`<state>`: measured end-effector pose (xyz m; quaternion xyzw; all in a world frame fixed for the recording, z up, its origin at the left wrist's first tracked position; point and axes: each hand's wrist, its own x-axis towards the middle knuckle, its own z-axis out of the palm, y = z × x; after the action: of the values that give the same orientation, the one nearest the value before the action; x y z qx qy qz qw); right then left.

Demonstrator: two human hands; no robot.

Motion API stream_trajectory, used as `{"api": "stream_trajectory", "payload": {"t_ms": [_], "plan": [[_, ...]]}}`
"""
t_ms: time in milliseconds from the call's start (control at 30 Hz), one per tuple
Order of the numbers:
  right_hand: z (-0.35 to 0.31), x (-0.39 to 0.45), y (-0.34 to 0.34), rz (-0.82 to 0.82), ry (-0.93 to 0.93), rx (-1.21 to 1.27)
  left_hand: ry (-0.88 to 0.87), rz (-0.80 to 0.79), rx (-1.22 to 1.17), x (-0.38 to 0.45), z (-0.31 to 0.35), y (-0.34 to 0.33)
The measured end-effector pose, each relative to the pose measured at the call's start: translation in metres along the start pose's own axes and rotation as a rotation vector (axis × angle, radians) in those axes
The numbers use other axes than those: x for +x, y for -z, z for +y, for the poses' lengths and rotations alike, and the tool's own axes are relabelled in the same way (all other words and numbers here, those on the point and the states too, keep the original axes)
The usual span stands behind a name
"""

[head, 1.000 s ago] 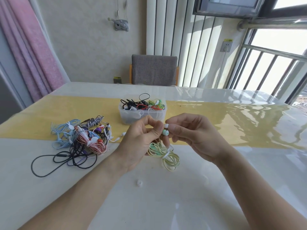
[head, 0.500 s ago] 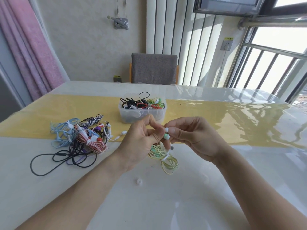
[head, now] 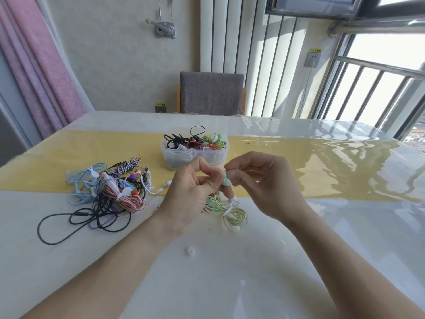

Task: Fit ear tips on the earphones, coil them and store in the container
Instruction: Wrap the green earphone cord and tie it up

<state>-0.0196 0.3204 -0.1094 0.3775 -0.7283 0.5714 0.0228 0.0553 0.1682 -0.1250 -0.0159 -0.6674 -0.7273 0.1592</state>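
Observation:
My left hand and my right hand meet above the table, both pinching a mint-green earbud between their fingertips. Its pale green and yellow cable hangs below in a coil bound by a white tie. A loose white ear tip lies on the table nearer to me. The clear plastic container behind my hands holds several coiled earphones. Whether a tip sits on the held earbud is hidden by my fingers.
A tangled pile of earphones in blue, pink, black and purple lies to the left, with a black cable loop trailing toward me. A yellow runner crosses the glossy white table. A grey chair stands at the far side.
Both hands have stayed together on the earbud, shifting only slightly; the coil still hangs beneath them.

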Motion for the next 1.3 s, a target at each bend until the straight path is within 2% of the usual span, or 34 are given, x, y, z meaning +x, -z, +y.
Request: {"api": "stream_trajectory", "payload": {"t_ms": [200, 567, 667, 733, 800, 967, 1100, 1300], "plan": [[0.000, -0.002, -0.002, -0.016, 0.005, -0.031, -0.032, 0.091, -0.004, 0.000, -0.005, -0.004], [-0.003, -0.001, 0.006, -0.082, -0.024, 0.085, -0.186, 0.077, 0.209, -0.001, -0.004, -0.001], [-0.002, -0.001, 0.005, -0.059, 0.094, -0.032, -0.169, 0.073, 0.215, -0.001, -0.004, 0.000], [0.000, 0.000, 0.004, -0.032, 0.242, -0.164, -0.140, 0.065, 0.153, 0.000, -0.003, 0.002], [0.001, 0.000, 0.001, -0.014, 0.297, -0.203, -0.110, 0.057, 0.089, 0.000, -0.001, 0.001], [-0.002, 0.001, 0.006, -0.045, 0.084, -0.059, 0.116, 0.138, -0.029, -0.001, 0.005, -0.007], [-0.004, 0.003, 0.012, -0.060, -0.034, -0.054, 0.212, 0.175, -0.157, 0.003, 0.009, -0.002], [0.002, -0.001, 0.004, -0.330, -0.146, -0.084, 0.235, 0.134, -0.370, 0.006, 0.012, 0.003]]}}
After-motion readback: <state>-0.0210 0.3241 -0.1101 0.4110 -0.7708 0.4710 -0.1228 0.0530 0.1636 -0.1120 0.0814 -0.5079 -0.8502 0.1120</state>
